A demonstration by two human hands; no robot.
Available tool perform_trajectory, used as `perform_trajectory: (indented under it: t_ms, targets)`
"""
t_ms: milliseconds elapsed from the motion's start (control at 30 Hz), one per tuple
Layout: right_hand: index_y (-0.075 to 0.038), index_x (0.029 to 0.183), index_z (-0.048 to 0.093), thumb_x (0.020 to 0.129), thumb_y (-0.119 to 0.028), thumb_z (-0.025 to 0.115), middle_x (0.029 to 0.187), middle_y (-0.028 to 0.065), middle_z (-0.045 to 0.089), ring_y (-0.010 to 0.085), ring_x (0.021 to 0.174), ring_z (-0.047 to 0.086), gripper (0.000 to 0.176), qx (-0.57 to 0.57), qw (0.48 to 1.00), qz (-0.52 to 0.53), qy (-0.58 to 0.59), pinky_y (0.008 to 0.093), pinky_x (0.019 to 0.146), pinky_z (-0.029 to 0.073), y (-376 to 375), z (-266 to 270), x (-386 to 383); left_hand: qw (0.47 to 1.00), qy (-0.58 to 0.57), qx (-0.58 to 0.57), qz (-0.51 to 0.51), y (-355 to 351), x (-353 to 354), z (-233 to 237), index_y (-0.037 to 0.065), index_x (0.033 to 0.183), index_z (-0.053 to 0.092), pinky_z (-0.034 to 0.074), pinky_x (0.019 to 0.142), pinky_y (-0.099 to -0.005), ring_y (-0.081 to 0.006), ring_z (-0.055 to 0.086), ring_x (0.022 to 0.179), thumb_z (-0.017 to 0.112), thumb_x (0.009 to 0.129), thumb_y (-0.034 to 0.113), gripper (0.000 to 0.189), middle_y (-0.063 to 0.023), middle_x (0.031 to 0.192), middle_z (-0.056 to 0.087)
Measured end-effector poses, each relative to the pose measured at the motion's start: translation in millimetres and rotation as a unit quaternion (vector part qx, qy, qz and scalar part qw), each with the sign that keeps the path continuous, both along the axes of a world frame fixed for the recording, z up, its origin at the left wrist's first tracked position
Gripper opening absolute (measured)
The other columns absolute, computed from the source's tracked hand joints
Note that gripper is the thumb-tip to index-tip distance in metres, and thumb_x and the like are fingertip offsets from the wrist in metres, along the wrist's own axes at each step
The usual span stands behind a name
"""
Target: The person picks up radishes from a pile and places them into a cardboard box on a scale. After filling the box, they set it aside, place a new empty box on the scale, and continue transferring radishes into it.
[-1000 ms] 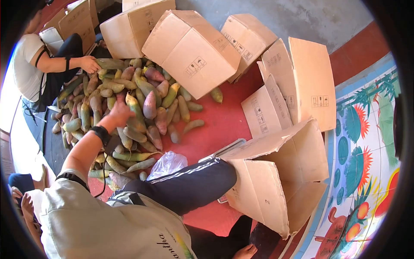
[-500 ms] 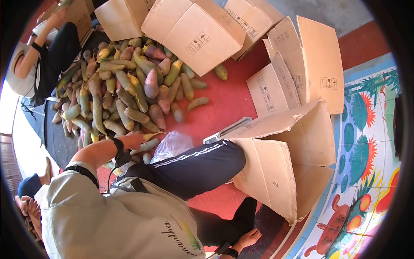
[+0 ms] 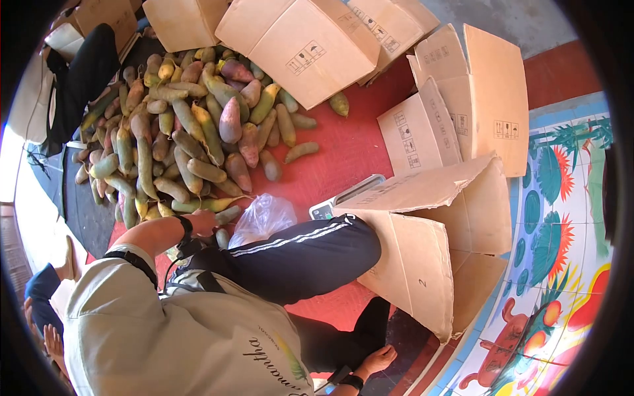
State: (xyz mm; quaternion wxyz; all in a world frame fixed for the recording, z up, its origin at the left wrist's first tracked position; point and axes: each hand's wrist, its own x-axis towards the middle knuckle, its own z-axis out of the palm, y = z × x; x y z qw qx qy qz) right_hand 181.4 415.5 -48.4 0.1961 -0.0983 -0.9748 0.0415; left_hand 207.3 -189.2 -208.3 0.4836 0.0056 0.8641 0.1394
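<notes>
My left hand (image 3: 204, 222) reaches down at the near edge of a big heap of radishes (image 3: 191, 132), with green, brownish and pinkish skins. Its fingers are beside a short green radish (image 3: 228, 214) and seem to touch it; whether they grip anything is hard to see. A second small radish (image 3: 222, 238) lies just below, partly hidden by my leg. A clear plastic bag (image 3: 265, 221) is bunched up to the right of this hand. Low in the view, my right hand (image 3: 380, 358) rests against my dark trouser leg, its fingers extended and holding nothing visible.
An open cardboard box (image 3: 409, 264) stands against my knee, partly covering a scale (image 3: 323, 211). More cartons (image 3: 304, 49) line the far side and right. A person in dark trousers (image 3: 96, 72) sits at upper left; another person's hand (image 3: 53, 343) shows at lower left.
My left hand has drawn slightly back toward me beside the short radish. The person at upper left has lowered a raised arm out of sight. My right hand stays about where it was.
</notes>
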Motion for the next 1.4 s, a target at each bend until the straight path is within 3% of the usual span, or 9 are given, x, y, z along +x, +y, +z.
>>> perform_trajectory:
  t_ms: [100,400,633,800,1000,1067,1133,1300,1400]
  targets:
    - [0.006,0.080,0.053,0.086,-0.011,0.047,0.077,0.0196,0.051,0.0363,0.075,0.050,0.019,0.022,1.000,0.011,-0.012,0.0431,0.066,0.042,4.5,-2.1,1.3,0.991,0.087,0.081,0.064,5.3,-0.4,-24.6,0.019,0.115,0.056,0.047,0.078,-0.0389,-0.0288,0.059,0.094,0.057,0.071,0.019,0.045,-0.0128,0.096,0.062]
    - [0.007,0.081,0.054,0.088,-0.014,0.045,0.079,0.0209,0.052,0.0367,0.074,0.051,0.024,0.029,0.999,-0.004,-0.022,0.0439,0.066,0.042,3.2,-0.8,4.0,0.947,0.047,0.262,0.179,20.3,-7.1,-42.5,0.008,0.114,0.054,0.043,0.085,-0.0360,-0.0276,0.056,0.099,0.064,0.075,0.034,0.048,-0.0118,0.106,0.059]
    - [0.007,0.080,0.055,0.086,-0.013,0.046,0.079,0.0199,0.052,0.0367,0.077,0.050,0.022,0.030,0.999,-0.021,-0.035,0.0442,0.066,0.043,1.1,0.0,0.7,0.956,0.063,0.227,0.175,27.3,-10.6,-57.9,0.006,0.103,0.059,0.045,0.081,-0.0362,-0.0267,0.057,0.095,0.064,0.075,0.029,0.037,-0.0125,0.101,0.062]
    - [0.007,0.080,0.054,0.087,-0.013,0.046,0.078,0.0209,0.052,0.0370,0.073,0.051,0.023,0.034,0.999,-0.006,-0.028,0.0439,0.065,0.043,3.9,-1.3,1.5,0.963,0.027,0.239,0.119,30.6,-15.0,-80.7,0.003,0.085,0.065,0.048,0.067,-0.0338,-0.0225,0.062,0.074,0.058,0.077,0.025,0.024,-0.0079,0.081,0.066]
    - [0.005,0.079,0.054,0.086,-0.012,0.046,0.078,0.0192,0.052,0.0362,0.072,0.051,0.021,-0.008,0.999,-0.043,-0.020,0.0431,0.064,0.043,-14.4,7.8,-1.5,0.954,-0.030,0.287,0.082,21.0,-14.8,-90.0,0.003,0.094,0.063,0.047,0.061,-0.0308,-0.0162,0.059,0.069,0.055,0.079,0.025,0.028,-0.0032,0.081,0.066]
    - [0.005,0.078,0.054,0.086,-0.012,0.046,0.078,0.0186,0.053,0.0362,0.072,0.052,0.020,-0.009,0.998,-0.056,-0.012,0.0432,0.063,0.043,-12.4,3.8,-0.6,0.950,-0.063,0.277,0.127,20.5,-19.0,-51.7,0.006,0.097,0.063,0.046,0.059,-0.0312,-0.0167,0.057,0.067,0.057,0.078,0.028,0.030,-0.0029,0.080,0.063]
    - [0.005,0.078,0.054,0.086,-0.012,0.047,0.078,0.0180,0.053,0.0363,0.072,0.052,0.020,-0.008,0.998,-0.069,-0.006,0.0433,0.063,0.043,-11.7,3.9,0.6,0.945,-0.125,0.247,0.175,21.7,-20.8,-37.6,0.007,0.099,0.062,0.044,0.072,-0.0348,-0.0203,0.055,0.083,0.062,0.076,0.029,0.032,-0.0067,0.091,0.062]
    - [0.002,0.079,0.054,0.086,-0.011,0.047,0.078,0.0181,0.052,0.0365,0.071,0.052,0.017,0.011,0.999,-0.035,0.006,0.0441,0.062,0.043,-7.9,2.0,3.5,0.942,-0.142,0.247,0.176,12.6,-11.7,-63.8,0.013,0.102,0.060,0.038,0.046,-0.0295,-0.0137,0.046,0.058,0.060,0.078,0.033,0.032,0.0007,0.073,0.054]
    - [0.002,0.079,0.054,0.086,-0.011,0.047,0.078,0.0185,0.051,0.0368,0.071,0.052,0.016,-0.005,0.999,-0.050,0.016,0.0441,0.062,0.043,-16.5,6.8,2.3,0.941,-0.164,0.240,0.174,13.4,-13.2,-46.6,0.011,0.096,0.059,0.036,0.043,-0.0296,-0.0133,0.044,0.053,0.057,0.080,0.028,0.024,0.0025,0.067,0.052]
